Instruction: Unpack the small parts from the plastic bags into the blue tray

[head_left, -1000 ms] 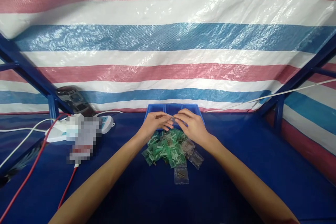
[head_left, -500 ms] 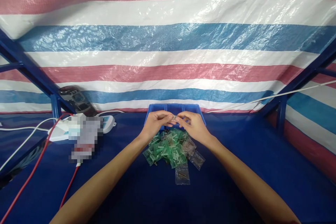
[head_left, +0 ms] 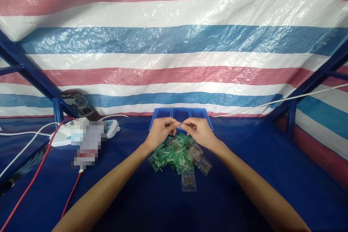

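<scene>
My left hand (head_left: 161, 130) and my right hand (head_left: 200, 129) meet fingertip to fingertip above a pile of small bags. Thumbs and forefingers of both pinch a small clear plastic bag (head_left: 179, 125), mostly covered by the fingers; its contents are too small to make out. Just behind the hands stands a blue tray (head_left: 181, 111) with three compartments. Below them lie several green plastic bags (head_left: 174, 156) with small parts inside. Clear plastic bags (head_left: 203, 165) overlap the pile's right side, and another clear bag (head_left: 189, 182) with brass-coloured pins lies at the front.
On the left, a white power strip (head_left: 60, 139) and a pixelated device lie with red cable (head_left: 40, 174) and white cables. A black device (head_left: 80, 103) leans at the back left. Striped sheeting (head_left: 174, 40) hangs behind; blue frame bars (head_left: 307, 79) slope at both sides.
The fingertips have drawn closer together, and both thumbs and forefingers now pinch more tightly on the small bag. The pile and tray stay where they were.
</scene>
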Available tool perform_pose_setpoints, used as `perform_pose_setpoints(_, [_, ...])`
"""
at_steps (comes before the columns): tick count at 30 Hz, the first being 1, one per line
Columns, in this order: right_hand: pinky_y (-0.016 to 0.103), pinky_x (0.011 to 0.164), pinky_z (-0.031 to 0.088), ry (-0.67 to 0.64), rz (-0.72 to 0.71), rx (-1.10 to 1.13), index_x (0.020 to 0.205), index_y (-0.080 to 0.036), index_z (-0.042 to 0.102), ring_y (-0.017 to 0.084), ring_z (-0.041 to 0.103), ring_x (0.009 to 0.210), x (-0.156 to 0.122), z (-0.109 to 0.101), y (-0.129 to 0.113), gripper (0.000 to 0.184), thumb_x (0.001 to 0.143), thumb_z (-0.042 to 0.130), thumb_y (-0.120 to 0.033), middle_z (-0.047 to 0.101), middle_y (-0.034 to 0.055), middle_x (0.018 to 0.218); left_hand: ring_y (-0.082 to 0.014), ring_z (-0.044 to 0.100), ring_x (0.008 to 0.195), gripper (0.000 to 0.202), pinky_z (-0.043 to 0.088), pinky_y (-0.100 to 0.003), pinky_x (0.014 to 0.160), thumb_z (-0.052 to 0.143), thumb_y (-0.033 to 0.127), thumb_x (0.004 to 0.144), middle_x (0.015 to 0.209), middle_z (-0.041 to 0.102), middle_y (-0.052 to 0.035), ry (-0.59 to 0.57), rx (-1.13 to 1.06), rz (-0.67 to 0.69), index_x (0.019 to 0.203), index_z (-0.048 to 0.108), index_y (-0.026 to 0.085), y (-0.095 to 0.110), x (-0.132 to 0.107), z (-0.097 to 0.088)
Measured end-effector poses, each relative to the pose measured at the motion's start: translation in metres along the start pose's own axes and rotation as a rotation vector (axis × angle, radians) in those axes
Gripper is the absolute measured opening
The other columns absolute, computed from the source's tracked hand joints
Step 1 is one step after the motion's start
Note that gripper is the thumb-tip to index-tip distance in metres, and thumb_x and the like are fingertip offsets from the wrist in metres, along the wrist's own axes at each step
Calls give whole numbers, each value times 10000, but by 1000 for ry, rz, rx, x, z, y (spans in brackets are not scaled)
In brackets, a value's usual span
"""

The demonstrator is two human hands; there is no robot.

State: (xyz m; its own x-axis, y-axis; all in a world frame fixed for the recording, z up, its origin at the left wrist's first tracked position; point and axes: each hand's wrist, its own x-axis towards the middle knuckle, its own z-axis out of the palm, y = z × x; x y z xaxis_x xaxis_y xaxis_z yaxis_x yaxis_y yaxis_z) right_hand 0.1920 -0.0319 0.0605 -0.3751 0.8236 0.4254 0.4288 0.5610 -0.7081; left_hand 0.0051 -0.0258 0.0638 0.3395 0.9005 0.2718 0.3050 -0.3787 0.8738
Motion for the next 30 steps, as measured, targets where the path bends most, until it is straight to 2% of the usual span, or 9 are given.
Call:
perform_pose_setpoints(5, [226, 583, 408, -15, -53, -89, 787, -177, 623, 114, 540, 602, 0, -1, 0, 165, 869, 564, -307, 627, 12, 727, -107, 546, 501, 341, 452, -204, 510, 522, 429, 880, 573, 611, -7, -24, 19, 12, 757, 654, 139, -1, 0, 0])
perform_pose_setpoints(11, [224, 576, 378, -81, -46, -114, 727, -169, 596, 110, 517, 584, 0, -4, 0, 250, 921, 479, -276, 584, 3, 661, -95, 541, 496, 360, 441, -190, 496, 521, 429, 881, 573, 606, -7, -67, -14, -4, 717, 644, 133, 1, 2, -1])
perform_pose_setpoints(17, [212, 565, 370, -119, -9, -31, 718, -159, 600, 99, 526, 561, 0, -10, 0, 279, 911, 498, -333, 578, -11, 632, -121, 599, 579, 306, 447, -185, 477, 609, 428, 821, 698, 647, -35, -113, -41, -9, 852, 675, 131, 3, 2, -3])
perform_pose_setpoints(23, [211, 570, 373, -116, 7, -20, 801, -158, 647, 92, 538, 564, 2, -12, -2, 260, 915, 482, -323, 628, 4, 694, -111, 565, 533, 290, 446, -191, 479, 612, 396, 826, 647, 632, -31, -57, -12, 41, 820, 690, 116, 4, 3, -4])
perform_pose_setpoints(30, [203, 553, 377, -122, 18, 25, 744, -151, 627, 85, 546, 528, 0, -11, -5, 271, 910, 484, -310, 621, 1, 664, -95, 522, 502, 350, 413, -183, 488, 539, 416, 874, 567, 606, -7, -4, 75, 54, 729, 664, 123, 8, -1, 0])
